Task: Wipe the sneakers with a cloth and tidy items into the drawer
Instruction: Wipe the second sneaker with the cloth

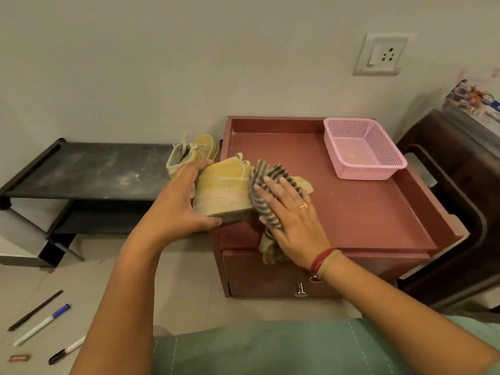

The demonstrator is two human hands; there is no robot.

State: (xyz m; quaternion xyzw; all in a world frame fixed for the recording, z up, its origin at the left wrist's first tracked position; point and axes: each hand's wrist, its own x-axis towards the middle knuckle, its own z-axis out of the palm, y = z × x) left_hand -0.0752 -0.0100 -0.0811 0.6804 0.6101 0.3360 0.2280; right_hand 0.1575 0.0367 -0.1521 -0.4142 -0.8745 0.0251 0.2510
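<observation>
My right hand [293, 226] and the striped cloth [266, 175] cover the toe of the yellow sneaker [221, 185]. My left hand [180, 201] and that shoe hide part of the second sneaker [189, 150]. The printed box [476, 104] runs off the right edge, its print blurred.

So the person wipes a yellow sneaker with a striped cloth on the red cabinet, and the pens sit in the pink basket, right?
Not quite: the head view shows the pens lying on the floor, not in the pink basket. The rest holds: a striped cloth wipes the yellow sneaker on the red cabinet.

Left hand [180, 197] grips sneaker [223, 189]; right hand [293, 223] presses cloth [266, 185].
</observation>
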